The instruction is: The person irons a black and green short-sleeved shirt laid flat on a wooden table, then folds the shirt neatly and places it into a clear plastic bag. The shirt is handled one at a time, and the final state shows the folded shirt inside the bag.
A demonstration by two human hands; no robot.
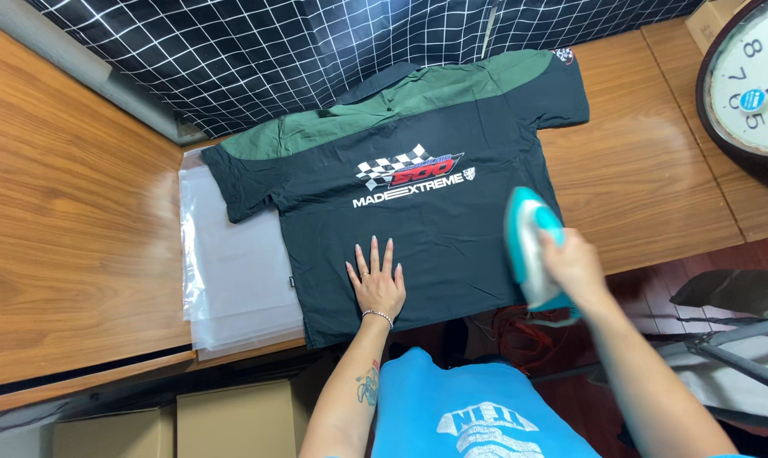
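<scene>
- A wooden table (78, 212) fills my view, its far edge draped with a black cloth checked in white (256, 59); a round wall clock (753, 80) lies on it at the upper right.
- I see a black shirt with green shoulders (418, 203) spread flat on the table, back side up, collar away from me and hem at the near edge, a chequered-flag print across its middle.
- A stack of clear plastic sheets (231, 271) lies under the shirt's left side and sticks out beyond it.
- Cardboard boxes (231, 420) sit below the table edge at lower left.
- My right hand (575, 267) is clamped around the handle of a teal and white iron (528, 242), which rests over the shirt's right edge, nose pointing away from me.
- My left hand (377, 280) lies palm down on the lower middle of the shirt, fingers (374, 254) straight and slightly spread, a thin bracelet at the wrist.
- In my judgement, pressing well here means keeping the flat hand holding the cloth taut, staying clear of the iron's path, gliding in even strokes from the right edge inward, and going lightly over the print.
</scene>
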